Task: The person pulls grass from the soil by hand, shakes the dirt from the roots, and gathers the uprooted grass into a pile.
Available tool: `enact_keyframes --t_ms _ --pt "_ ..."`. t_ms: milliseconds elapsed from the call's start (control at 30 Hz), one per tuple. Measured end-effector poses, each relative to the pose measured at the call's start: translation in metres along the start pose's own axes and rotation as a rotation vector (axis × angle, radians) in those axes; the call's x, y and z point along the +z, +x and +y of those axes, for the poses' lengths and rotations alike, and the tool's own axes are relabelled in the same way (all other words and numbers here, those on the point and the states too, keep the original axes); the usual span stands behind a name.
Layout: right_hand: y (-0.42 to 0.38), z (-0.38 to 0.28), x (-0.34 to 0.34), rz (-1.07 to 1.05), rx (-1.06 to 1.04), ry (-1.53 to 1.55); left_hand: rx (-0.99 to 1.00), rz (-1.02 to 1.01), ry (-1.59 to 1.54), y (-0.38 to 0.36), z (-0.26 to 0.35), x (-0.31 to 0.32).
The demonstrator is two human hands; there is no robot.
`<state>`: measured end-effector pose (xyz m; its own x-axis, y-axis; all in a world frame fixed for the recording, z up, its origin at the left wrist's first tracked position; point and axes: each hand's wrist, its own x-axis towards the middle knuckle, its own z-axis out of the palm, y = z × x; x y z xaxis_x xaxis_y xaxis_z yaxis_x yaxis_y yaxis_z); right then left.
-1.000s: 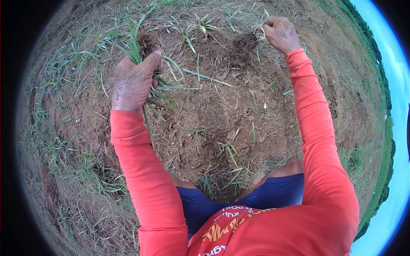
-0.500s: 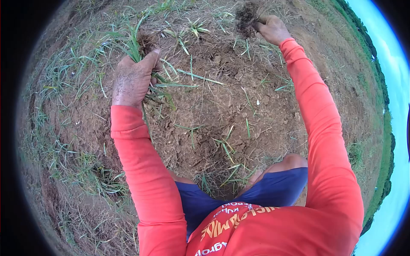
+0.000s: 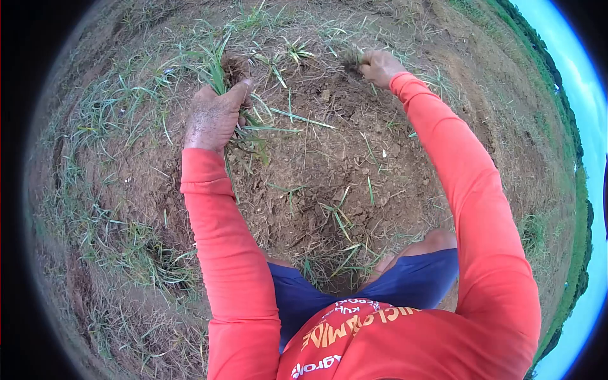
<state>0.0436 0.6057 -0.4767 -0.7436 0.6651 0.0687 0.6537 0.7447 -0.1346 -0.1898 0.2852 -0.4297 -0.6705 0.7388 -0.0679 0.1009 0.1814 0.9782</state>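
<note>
My left hand [image 3: 216, 115] is closed round a bunch of green grass [image 3: 217, 71]. Long blades stick out above and below the fist, and a brown, soil-covered root mass shows beyond the thumb. Over to the right, my right hand [image 3: 384, 68] grips a dark clump of roots and soil [image 3: 352, 58], partly blurred, low over the loose brown earth. The fingertips of that hand are largely hidden behind its back.
Bare, crumbly soil [image 3: 323, 164] lies between my arms, with loose grass blades scattered on it. Grass tufts [image 3: 296, 50] grow ahead, and thicker grass [image 3: 161, 259] stands to the left. My bent knee [image 3: 438, 239] is close below the right forearm.
My right hand has come down and to the left with the root clump, closer to the ground. My left hand, still holding the grass, has shifted slightly right in view.
</note>
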Motion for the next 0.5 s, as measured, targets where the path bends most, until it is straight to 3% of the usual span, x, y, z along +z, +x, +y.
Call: enact_keyframes --t_ms 100,200,300,400,433,500 --pt "-0.003 0.015 -0.007 -0.042 0.106 -0.096 0.029 0.016 0.14 0.0 -0.014 -0.012" --pt "-0.011 0.007 -0.059 0.185 0.094 0.302 0.048 0.007 0.06 0.0 -0.006 -0.012" --pt "-0.009 -0.005 -0.094 0.668 0.162 0.562 0.012 0.016 0.09 0.007 -0.012 -0.01" --pt "-0.005 0.007 -0.084 1.142 0.217 0.784 -0.016 -0.007 0.105 0.006 -0.007 -0.002" --pt "-0.004 0.014 -0.063 1.08 0.446 0.636 0.004 -0.024 0.087 0.004 -0.006 -0.001" --pt "-0.032 0.036 0.0 -0.2 0.115 -0.42 0.037 -0.058 0.056 -0.001 -0.004 0.001"
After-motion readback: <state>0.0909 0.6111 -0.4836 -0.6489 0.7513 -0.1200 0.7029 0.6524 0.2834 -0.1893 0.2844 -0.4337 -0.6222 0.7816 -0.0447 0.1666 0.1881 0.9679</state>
